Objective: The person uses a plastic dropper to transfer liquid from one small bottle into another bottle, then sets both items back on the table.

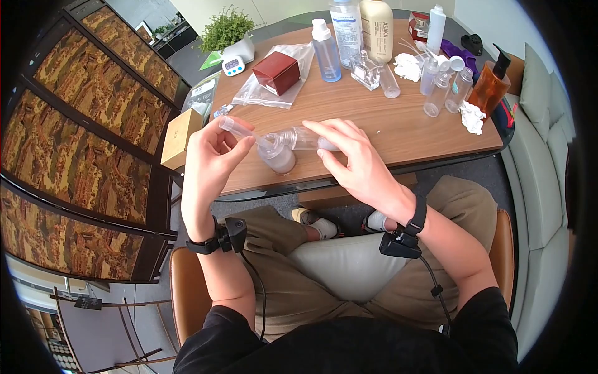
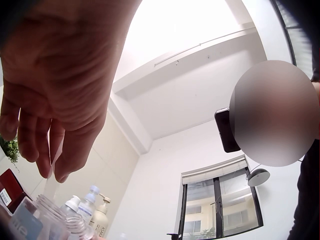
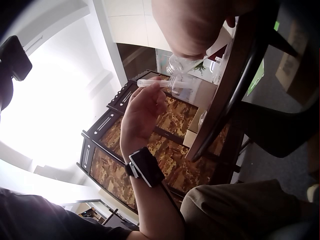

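Note:
In the head view my left hand [image 1: 213, 159] pinches a thin translucent tube [image 1: 235, 128] that slants down into the mouth of a wide clear bottle [image 1: 278, 159] standing near the table's front edge. My right hand [image 1: 358, 161] holds a second clear bottle [image 1: 304, 138] on its side, its threaded neck against the standing bottle's rim. The right wrist view has my left hand [image 3: 142, 116] at the tube [image 3: 149, 83] and my right hand [image 3: 190, 30] at the tilted bottle. Liquid flow cannot be made out.
A red box [image 1: 276, 73] on a plastic bag, a timer [image 1: 233, 65] and a plant [image 1: 227, 30] stand at the back left. Several bottles, an amber pump bottle [image 1: 490, 87] and crumpled tissues [image 1: 472, 117] are at the right. A cardboard box [image 1: 181, 138] sits at the left edge.

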Motion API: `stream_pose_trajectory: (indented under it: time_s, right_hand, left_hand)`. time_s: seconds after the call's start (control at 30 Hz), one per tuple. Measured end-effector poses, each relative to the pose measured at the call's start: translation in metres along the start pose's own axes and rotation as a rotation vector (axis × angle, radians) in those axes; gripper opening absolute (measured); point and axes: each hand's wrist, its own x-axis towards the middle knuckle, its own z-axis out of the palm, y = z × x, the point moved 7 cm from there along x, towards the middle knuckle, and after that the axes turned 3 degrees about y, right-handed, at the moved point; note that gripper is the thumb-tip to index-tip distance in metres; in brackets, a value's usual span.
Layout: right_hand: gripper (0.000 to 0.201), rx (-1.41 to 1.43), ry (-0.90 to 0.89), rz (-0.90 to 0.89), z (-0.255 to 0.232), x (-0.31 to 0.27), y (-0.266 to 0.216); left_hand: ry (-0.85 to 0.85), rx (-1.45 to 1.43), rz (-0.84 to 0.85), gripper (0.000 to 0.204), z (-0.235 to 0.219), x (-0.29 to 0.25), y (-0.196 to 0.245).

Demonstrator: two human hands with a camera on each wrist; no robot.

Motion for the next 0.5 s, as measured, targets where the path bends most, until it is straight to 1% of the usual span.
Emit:
stream_pose_trajectory:
  time_s: [0.5]
  right_hand:
    - [0.048, 0.012, -0.008, 0.017, 0.0004, 0.0001, 0.0005]
  left_hand:
    - [0.0, 0.001, -0.005, 0.017, 0.0004, -0.0001, -0.0013]
